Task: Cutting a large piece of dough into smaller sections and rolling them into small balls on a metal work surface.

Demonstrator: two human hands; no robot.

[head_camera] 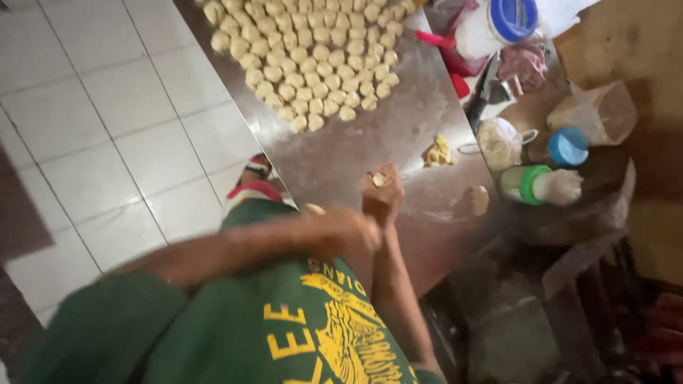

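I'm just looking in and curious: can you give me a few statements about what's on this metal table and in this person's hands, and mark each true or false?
1. Many small pale dough balls sit packed together on the metal table. True.
2. The right hand is empty. False: it pinches a small dough piece.
3. The bottle with the green cap stands upright. False: it lies on its side.
4. A small yellow dough lump lies apart from the packed balls. True.
5. The left hand rests on the white floor tiles. False: it is near the right wrist, above the table edge.
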